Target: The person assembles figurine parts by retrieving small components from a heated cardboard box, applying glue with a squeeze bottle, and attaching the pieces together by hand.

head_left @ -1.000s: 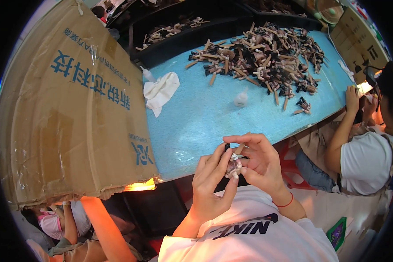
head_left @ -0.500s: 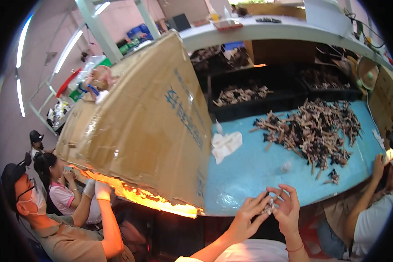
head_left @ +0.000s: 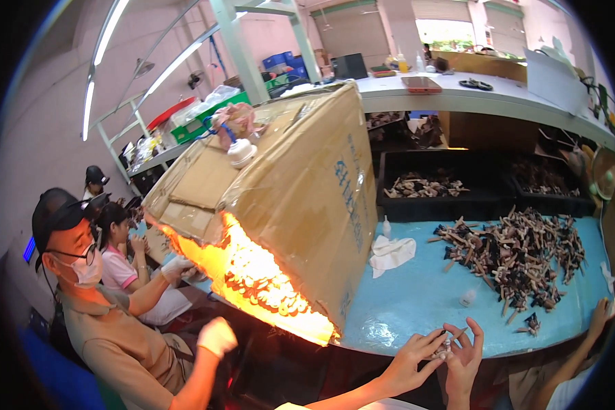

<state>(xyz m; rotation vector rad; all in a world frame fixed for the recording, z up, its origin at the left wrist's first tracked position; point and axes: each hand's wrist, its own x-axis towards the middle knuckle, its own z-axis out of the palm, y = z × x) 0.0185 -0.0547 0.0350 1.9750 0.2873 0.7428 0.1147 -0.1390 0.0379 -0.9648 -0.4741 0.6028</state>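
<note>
Just past the near edge of the blue table [head_left: 417,307], my left hand [head_left: 410,365] and my right hand [head_left: 466,365] are close together. Between their fingertips is a small pale piece [head_left: 445,350] with a dark part at its top; it is too small to name. The left thumb and fingers pinch it, and the right fingers curl around its other side. A pile of small dark-and-pale parts [head_left: 509,256] with stick-like ends lies beyond my hands. One small cluster [head_left: 531,324] sits apart from it, nearer to me.
A large cardboard box [head_left: 307,205] walls off the left side, its opening glowing orange. Behind the pile stand black trays [head_left: 482,205] with more parts. A white cloth [head_left: 392,254] and a small bottle [head_left: 387,227] lie near the box. Co-workers [head_left: 116,321] sit on both sides.
My view has swung left and up, showing more of the box and room. My hands still hold the small piece together. The left co-worker's near hand has dropped away from the glowing opening.
</note>
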